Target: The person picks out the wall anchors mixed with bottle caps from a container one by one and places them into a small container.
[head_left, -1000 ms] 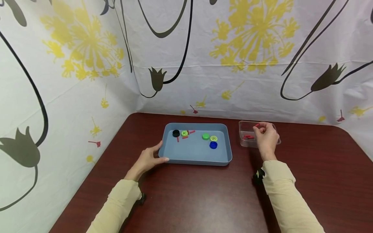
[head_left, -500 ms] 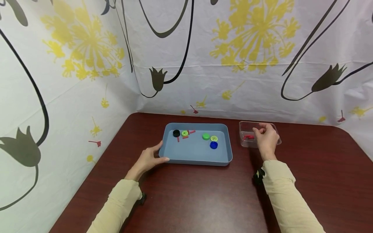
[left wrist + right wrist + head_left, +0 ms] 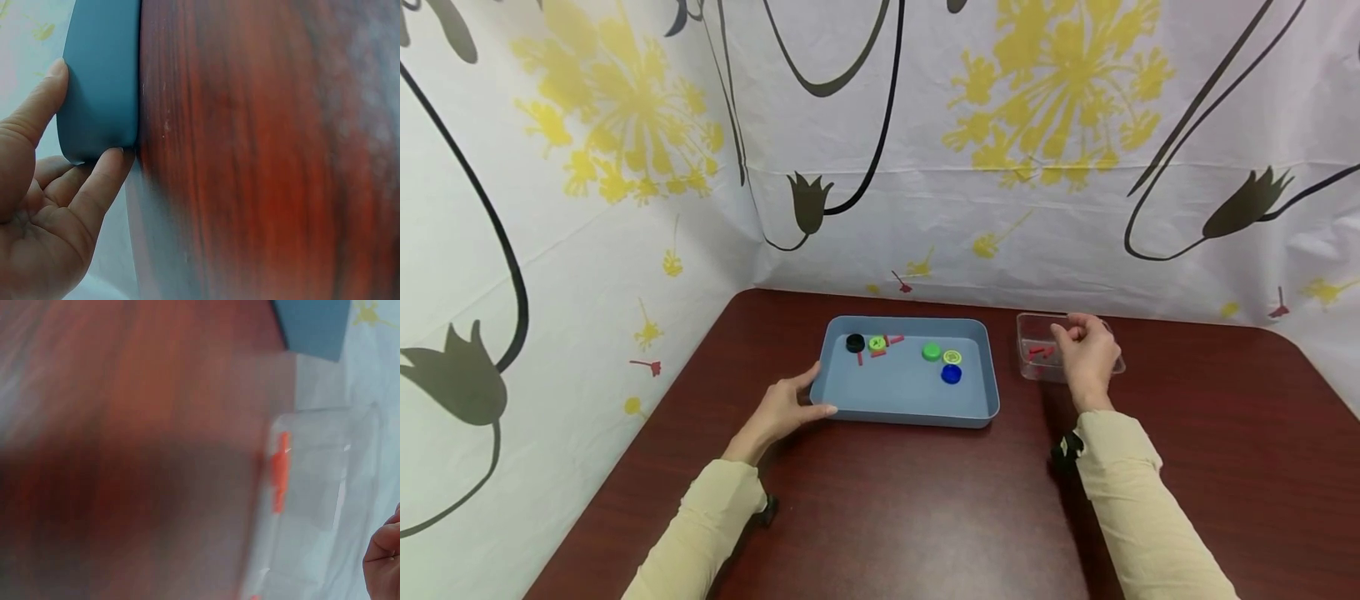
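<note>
My left hand (image 3: 786, 406) holds the front left corner of a blue-grey tray (image 3: 895, 400), its thumb and fingers on the outside of two adjoining walls. In the left wrist view the fingertips (image 3: 111, 156) press on the tray's wall (image 3: 100, 81). My right hand (image 3: 1087, 357) hovers over a clear plastic box (image 3: 1028, 369); thumb and index finger are bent towards each other, with nothing visible between them. Short red sticks (image 3: 1037, 351) lie in the box. In the right wrist view only part of the hand (image 3: 384, 556) shows at the edge.
In the tray lie a black cap (image 3: 855, 342), a green cap (image 3: 932, 352), a blue cap (image 3: 951, 374), two yellow-green caps (image 3: 952, 357) and several red sticks (image 3: 878, 354). A patterned cloth (image 3: 925, 225) hangs behind the brown table (image 3: 887, 500).
A red stick between the right thumb and finger is gone from them, and the sticks in the box lie differently. The left hand and tray have stayed in place.
</note>
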A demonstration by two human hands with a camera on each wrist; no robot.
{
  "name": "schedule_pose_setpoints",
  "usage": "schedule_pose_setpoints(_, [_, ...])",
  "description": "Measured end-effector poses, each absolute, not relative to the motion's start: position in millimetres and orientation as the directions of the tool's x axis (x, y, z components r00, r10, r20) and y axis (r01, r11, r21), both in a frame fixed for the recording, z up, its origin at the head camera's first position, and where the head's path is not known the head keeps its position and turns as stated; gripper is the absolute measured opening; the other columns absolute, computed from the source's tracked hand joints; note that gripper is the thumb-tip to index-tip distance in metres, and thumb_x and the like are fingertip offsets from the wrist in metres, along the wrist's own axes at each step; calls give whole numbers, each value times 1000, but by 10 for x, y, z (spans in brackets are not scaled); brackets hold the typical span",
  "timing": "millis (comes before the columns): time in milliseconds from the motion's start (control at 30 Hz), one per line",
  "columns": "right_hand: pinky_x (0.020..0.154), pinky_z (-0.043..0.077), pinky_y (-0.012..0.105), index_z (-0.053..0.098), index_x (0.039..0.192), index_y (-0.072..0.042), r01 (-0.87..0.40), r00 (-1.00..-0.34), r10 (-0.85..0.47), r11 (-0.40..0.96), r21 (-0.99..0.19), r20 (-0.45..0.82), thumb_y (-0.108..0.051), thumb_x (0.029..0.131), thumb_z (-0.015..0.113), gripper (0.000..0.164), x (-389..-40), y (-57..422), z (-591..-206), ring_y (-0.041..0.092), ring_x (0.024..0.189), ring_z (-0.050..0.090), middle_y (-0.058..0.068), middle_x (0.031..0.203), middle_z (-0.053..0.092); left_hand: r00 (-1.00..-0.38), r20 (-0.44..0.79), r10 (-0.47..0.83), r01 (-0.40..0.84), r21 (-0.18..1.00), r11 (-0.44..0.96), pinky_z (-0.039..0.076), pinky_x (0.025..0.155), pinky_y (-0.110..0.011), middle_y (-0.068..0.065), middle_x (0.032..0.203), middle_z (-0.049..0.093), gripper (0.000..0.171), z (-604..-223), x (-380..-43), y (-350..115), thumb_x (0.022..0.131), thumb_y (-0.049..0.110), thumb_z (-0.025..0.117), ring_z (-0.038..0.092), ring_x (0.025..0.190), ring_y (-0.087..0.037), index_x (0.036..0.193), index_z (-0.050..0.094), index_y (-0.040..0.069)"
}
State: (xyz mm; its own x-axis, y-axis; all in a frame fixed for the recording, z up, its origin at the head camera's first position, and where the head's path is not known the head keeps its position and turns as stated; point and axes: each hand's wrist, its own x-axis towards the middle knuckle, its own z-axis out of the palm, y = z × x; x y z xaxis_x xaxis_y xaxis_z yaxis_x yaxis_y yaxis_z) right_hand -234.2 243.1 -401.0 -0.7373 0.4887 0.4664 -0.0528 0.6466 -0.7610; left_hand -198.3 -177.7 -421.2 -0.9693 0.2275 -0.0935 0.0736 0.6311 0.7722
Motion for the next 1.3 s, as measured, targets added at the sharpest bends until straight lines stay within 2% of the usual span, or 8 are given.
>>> schedule_pose_setpoints(100, [97, 35, 48, 66, 106, 5, -104, -738, 469, 632, -768, 486, -11, 85, 70, 27, -2387, 2320, -3924, -9, 56, 38, 22, 76, 62, -969, -93, 228, 76, 770, 634, 45, 96, -43, -16, 148, 36, 90, -4208, -1988, -1793, 77, 38, 76, 52, 123, -30, 148, 27, 14])
schedule_pose_setpoints(233, [83, 43, 41, 66, 106, 4, -169, -743, 434, 615, -770, 510, -12, 85, 70, 27, -2471, 2064, -3801, -18, 50, 32, 22, 76, 64, -969, -93, 228, 77, 767, 638, 45, 97, -43, -16, 148, 36, 90, -4216, -1993, -1812, 77, 38, 76, 52, 123, -30, 148, 27, 13])
schedule_pose_setpoints(333, [70, 43, 36, 67, 105, 4, -196, -766, 401, 599, -777, 502, -12, 84, 71, 26, -2525, 1812, -3712, -13, 52, 36, 21, 76, 64, -970, -96, 225, 71, 770, 635, 46, 96, -43, -16, 148, 37, 90, -4226, -1994, -1820, 77, 38, 76, 52, 122, -29, 149, 27, 14])
schedule_pose_setpoints(500, [64, 43, 31, 67, 106, 2, -225, -823, 325, 565, -794, 466, -15, 85, 71, 27, -2590, 1396, -3610, 5, 56, 46, 18, 75, 63, -969, -98, 226, 66, 780, 622, 46, 95, -42, -16, 147, 38, 90, -4230, -1993, -1814, 77, 36, 76, 53, 121, -29, 149, 27, 14])
schedule_pose_setpoints(833, [69, 46, 36, 66, 102, 0, -217, -910, 210, 495, -842, 358, -16, 86, 70, 23, -2654, 821, -3704, 18, 61, 51, 11, 73, 59, -968, -82, 236, 89, 770, 632, 46, 96, -42, -16, 145, 40, 87, -4240, -2010, -1812, 79, 34, 76, 53, 121, -29, 148, 27, 13])
schedule_pose_setpoints(933, [63, 43, 33, 66, 98, 1, -188, -923, 204, 499, -846, 326, -16, 85, 71, 22, -2667, 703, -3781, 20, 62, 51, 10, 72, 58, -968, -79, 237, 91, 771, 630, 46, 96, -42, -17, 145, 41, 87, -4234, -2013, -1810, 78, 34, 76, 54, 120, -29, 148, 27, 13])
schedule_pose_setpoints(1133, [68, 46, 34, 63, 98, -1, -73, -964, 183, 521, -850, 195, -19, 85, 71, 24, -2678, 524, -3917, 21, 68, 54, 8, 74, 57, -970, -78, 231, 89, 770, 632, 47, 95, -42, -18, 143, 43, 87, -4221, -2007, -1805, 78, 33, 76, 55, 119, -29, 148, 28, 12])
schedule_pose_setpoints(1300, [63, 45, 31, 60, 97, -2, 17, -980, 178, 536, -844, 93, -22, 84, 72, 27, -2679, 417, -3979, 21, 71, 56, 10, 80, 61, -969, -92, 228, 74, 775, 628, 47, 95, -41, -17, 143, 43, 88, -4213, -2010, -1791, 78, 33, 77, 55, 119, -28, 148, 28, 13])
